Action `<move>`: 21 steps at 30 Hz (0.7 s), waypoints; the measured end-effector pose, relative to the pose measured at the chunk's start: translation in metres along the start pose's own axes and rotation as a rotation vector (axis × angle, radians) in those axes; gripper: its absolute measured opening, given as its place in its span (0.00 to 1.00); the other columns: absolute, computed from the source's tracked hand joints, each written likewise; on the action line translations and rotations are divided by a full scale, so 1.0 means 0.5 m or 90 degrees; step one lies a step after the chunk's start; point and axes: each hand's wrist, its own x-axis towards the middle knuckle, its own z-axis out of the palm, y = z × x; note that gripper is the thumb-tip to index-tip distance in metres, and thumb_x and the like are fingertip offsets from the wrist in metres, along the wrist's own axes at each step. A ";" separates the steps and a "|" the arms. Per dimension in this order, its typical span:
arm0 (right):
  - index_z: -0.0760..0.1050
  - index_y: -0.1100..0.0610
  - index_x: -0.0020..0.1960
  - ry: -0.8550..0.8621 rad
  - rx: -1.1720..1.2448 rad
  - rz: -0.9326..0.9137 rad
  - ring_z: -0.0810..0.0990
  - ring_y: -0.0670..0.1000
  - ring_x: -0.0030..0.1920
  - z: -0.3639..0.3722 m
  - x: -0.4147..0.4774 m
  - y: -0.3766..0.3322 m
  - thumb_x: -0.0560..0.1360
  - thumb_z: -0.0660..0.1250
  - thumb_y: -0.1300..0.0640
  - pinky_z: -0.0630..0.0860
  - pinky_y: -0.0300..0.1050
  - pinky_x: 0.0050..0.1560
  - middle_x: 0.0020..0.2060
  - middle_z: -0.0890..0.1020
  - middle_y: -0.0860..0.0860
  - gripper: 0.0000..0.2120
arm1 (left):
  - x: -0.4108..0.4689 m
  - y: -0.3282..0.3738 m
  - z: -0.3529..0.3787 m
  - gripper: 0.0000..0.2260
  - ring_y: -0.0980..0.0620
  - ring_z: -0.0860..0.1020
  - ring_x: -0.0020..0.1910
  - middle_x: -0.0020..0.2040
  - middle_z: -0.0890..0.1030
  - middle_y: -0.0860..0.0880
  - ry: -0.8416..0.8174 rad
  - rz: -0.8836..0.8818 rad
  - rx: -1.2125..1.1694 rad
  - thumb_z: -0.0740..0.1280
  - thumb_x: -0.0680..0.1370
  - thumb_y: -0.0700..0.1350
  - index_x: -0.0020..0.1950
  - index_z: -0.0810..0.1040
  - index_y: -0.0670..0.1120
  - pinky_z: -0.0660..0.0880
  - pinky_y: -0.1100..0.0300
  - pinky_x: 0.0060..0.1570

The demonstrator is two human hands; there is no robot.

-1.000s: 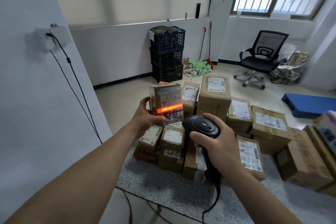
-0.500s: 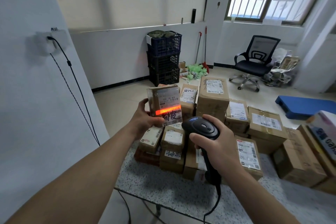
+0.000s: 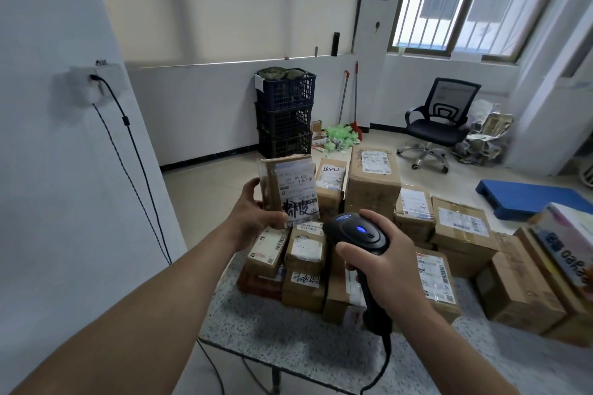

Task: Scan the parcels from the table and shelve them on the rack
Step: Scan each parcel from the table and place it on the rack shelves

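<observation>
My left hand [image 3: 253, 213] grips a small brown parcel [image 3: 290, 189] upright above the table, its white label with black handwriting facing me. My right hand [image 3: 385, 269] holds a black handheld barcode scanner [image 3: 356, 234] by its handle, just below and right of the parcel; a blue light glows on top of its head. Several cardboard parcels [image 3: 373, 183] with white labels are piled on the speckled grey table [image 3: 282, 333] behind and under both hands. No rack is in view.
A white wall [image 3: 64, 202] with a socket and hanging cable stands close on the left. Stacked dark crates [image 3: 285, 112], a black office chair [image 3: 439, 125] and a blue pallet [image 3: 532, 197] sit on the floor beyond the table. More boxes [image 3: 519, 292] fill the table's right side.
The orange scan line that lay across the parcel's label is gone. A blue light now shows on the scanner. Both hands keep nearly the same pose.
</observation>
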 end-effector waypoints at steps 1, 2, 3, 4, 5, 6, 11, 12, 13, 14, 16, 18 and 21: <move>0.76 0.48 0.68 0.002 -0.003 -0.005 0.84 0.49 0.53 -0.001 -0.002 -0.002 0.54 0.77 0.39 0.83 0.56 0.54 0.55 0.83 0.45 0.43 | -0.002 0.001 -0.001 0.46 0.42 0.82 0.49 0.52 0.78 0.37 -0.001 0.001 -0.001 0.74 0.68 0.24 0.78 0.58 0.51 0.81 0.59 0.35; 0.76 0.48 0.68 0.003 -0.006 -0.011 0.84 0.48 0.54 -0.002 -0.004 -0.004 0.54 0.77 0.40 0.83 0.55 0.55 0.55 0.83 0.44 0.43 | -0.003 0.003 -0.002 0.46 0.41 0.82 0.49 0.53 0.78 0.37 -0.002 0.003 -0.002 0.74 0.68 0.24 0.78 0.58 0.51 0.81 0.59 0.35; 0.76 0.48 0.68 0.003 -0.011 -0.014 0.83 0.47 0.55 -0.002 -0.006 -0.007 0.55 0.78 0.41 0.82 0.52 0.57 0.56 0.82 0.44 0.42 | -0.006 0.004 -0.003 0.46 0.41 0.82 0.49 0.53 0.78 0.36 -0.003 0.004 -0.006 0.74 0.68 0.24 0.78 0.58 0.52 0.81 0.59 0.35; 0.76 0.47 0.69 0.001 -0.017 -0.022 0.82 0.46 0.55 -0.003 -0.008 -0.010 0.56 0.78 0.42 0.82 0.50 0.58 0.57 0.82 0.44 0.41 | -0.009 0.006 -0.005 0.46 0.41 0.82 0.49 0.53 0.78 0.36 -0.003 0.006 -0.011 0.73 0.68 0.24 0.78 0.58 0.52 0.81 0.59 0.35; 0.75 0.46 0.68 -0.003 -0.021 -0.029 0.82 0.45 0.56 -0.003 -0.011 -0.013 0.58 0.78 0.43 0.81 0.47 0.58 0.57 0.82 0.43 0.39 | -0.014 0.008 -0.007 0.46 0.40 0.82 0.49 0.54 0.78 0.35 -0.001 0.006 -0.018 0.73 0.69 0.24 0.78 0.58 0.52 0.81 0.59 0.35; 0.75 0.45 0.68 -0.007 -0.025 -0.038 0.82 0.45 0.56 -0.003 -0.012 -0.016 0.59 0.78 0.44 0.80 0.45 0.58 0.58 0.82 0.43 0.38 | -0.020 0.010 -0.010 0.46 0.40 0.82 0.50 0.55 0.78 0.34 0.001 0.008 -0.023 0.73 0.69 0.24 0.78 0.58 0.52 0.81 0.59 0.35; 0.75 0.42 0.68 -0.044 -0.012 -0.081 0.82 0.44 0.56 0.002 -0.029 -0.032 0.59 0.79 0.40 0.80 0.42 0.55 0.57 0.82 0.42 0.38 | -0.079 0.025 -0.037 0.46 0.41 0.82 0.50 0.54 0.78 0.36 0.043 0.039 -0.035 0.72 0.69 0.24 0.79 0.58 0.54 0.82 0.57 0.37; 0.76 0.41 0.66 -0.055 -0.008 -0.088 0.82 0.44 0.55 0.003 -0.032 -0.035 0.60 0.80 0.40 0.81 0.44 0.54 0.56 0.83 0.41 0.36 | -0.099 0.031 -0.043 0.46 0.42 0.81 0.51 0.55 0.77 0.38 0.055 0.050 -0.028 0.72 0.70 0.24 0.79 0.58 0.54 0.82 0.57 0.37; 0.76 0.39 0.63 -0.070 0.005 -0.092 0.83 0.44 0.54 0.004 -0.037 -0.039 0.61 0.81 0.42 0.81 0.42 0.52 0.55 0.83 0.41 0.32 | -0.119 0.037 -0.050 0.45 0.44 0.80 0.51 0.56 0.76 0.39 0.068 0.060 -0.019 0.72 0.70 0.25 0.79 0.58 0.54 0.82 0.57 0.38; 0.76 0.38 0.60 -0.091 0.020 -0.101 0.82 0.42 0.54 0.006 -0.043 -0.046 0.62 0.82 0.45 0.81 0.38 0.50 0.55 0.82 0.40 0.29 | -0.143 0.043 -0.056 0.45 0.45 0.79 0.52 0.56 0.75 0.41 0.080 0.070 -0.008 0.73 0.71 0.26 0.79 0.58 0.55 0.83 0.56 0.40; 0.74 0.37 0.60 -0.122 0.045 -0.123 0.82 0.42 0.54 0.011 -0.058 -0.059 0.58 0.80 0.42 0.81 0.38 0.51 0.55 0.82 0.41 0.32 | -0.194 0.055 -0.069 0.45 0.46 0.77 0.56 0.59 0.74 0.42 0.106 0.090 0.014 0.74 0.71 0.28 0.79 0.58 0.56 0.83 0.51 0.47; 0.74 0.37 0.60 -0.145 0.054 -0.143 0.82 0.42 0.54 0.015 -0.081 -0.075 0.57 0.79 0.43 0.80 0.40 0.52 0.54 0.82 0.41 0.32 | -0.253 0.063 -0.078 0.44 0.44 0.76 0.60 0.61 0.73 0.41 0.141 0.108 0.038 0.75 0.71 0.29 0.79 0.59 0.56 0.82 0.43 0.52; 0.75 0.40 0.61 -0.190 0.085 -0.172 0.82 0.41 0.53 0.019 -0.129 -0.100 0.61 0.79 0.51 0.81 0.39 0.51 0.53 0.81 0.40 0.30 | -0.356 0.074 -0.085 0.44 0.46 0.75 0.61 0.61 0.73 0.44 0.213 0.131 0.072 0.74 0.72 0.29 0.79 0.59 0.57 0.83 0.46 0.51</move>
